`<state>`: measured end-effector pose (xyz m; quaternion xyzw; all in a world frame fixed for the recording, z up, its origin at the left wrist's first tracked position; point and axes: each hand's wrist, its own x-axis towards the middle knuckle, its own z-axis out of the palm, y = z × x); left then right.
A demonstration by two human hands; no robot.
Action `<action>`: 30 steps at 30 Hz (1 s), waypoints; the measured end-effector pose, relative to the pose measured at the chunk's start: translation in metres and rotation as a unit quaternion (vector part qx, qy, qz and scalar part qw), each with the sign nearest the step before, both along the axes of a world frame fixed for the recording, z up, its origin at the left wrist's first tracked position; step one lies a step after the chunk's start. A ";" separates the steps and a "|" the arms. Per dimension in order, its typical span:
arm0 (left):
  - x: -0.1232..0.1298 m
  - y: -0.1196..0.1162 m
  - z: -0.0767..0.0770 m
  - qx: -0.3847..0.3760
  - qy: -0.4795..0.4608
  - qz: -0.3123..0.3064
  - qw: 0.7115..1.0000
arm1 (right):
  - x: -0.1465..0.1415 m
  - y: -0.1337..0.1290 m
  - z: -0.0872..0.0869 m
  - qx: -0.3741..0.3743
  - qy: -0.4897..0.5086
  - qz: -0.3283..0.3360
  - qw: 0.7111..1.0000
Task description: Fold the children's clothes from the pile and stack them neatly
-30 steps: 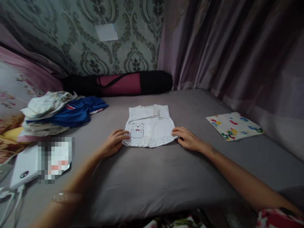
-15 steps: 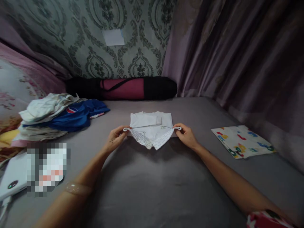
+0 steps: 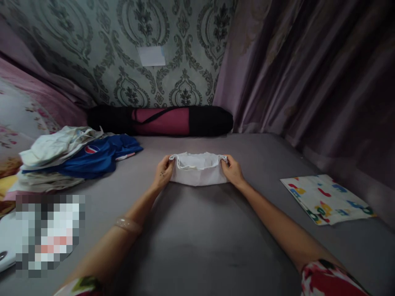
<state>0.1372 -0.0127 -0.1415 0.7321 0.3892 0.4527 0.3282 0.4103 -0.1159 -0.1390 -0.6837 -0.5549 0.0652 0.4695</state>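
Observation:
A small white shirt (image 3: 197, 176), partly folded, is stretched between my two hands just over the grey bed sheet (image 3: 197, 230). My left hand (image 3: 163, 170) pinches its left corner, and my right hand (image 3: 232, 170) pinches the right one. Between them the upper edge sags, showing a hollow with the inner layer of cloth. My fingertips are partly hidden by the fabric. A clear bangle (image 3: 127, 225) circles my left wrist.
To the left lies a pile of clothes (image 3: 58, 144) with a blue garment (image 3: 92, 158). A folded cloth with colourful prints (image 3: 327, 197) is at the right. A black and pink long bag (image 3: 160, 120) rests against the wall. A white device (image 3: 9, 238) sits at lower left.
The loose patterned lower flap of the shirt has been turned up and over, away from me. Both hands have come closer together and still grip the cloth.

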 end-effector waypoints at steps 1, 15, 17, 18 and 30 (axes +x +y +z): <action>0.002 0.006 -0.003 0.002 0.006 0.008 1.000 | 0.003 0.005 -0.001 -0.008 -0.008 -0.007 1.000; 0.018 0.041 -0.018 -0.042 0.278 0.157 0.947 | 0.023 0.035 -0.019 -0.180 -0.072 -0.130 0.972; 0.017 0.039 -0.019 -0.032 0.292 0.170 0.941 | 0.024 0.033 -0.018 -0.181 -0.083 -0.132 0.971; 0.017 0.038 -0.019 -0.031 0.300 0.179 0.937 | 0.025 0.032 -0.018 -0.183 -0.094 -0.138 0.969; 0.009 0.038 -0.008 -0.008 0.356 0.193 0.914 | 0.016 0.026 0.003 -0.219 -0.208 -0.146 0.942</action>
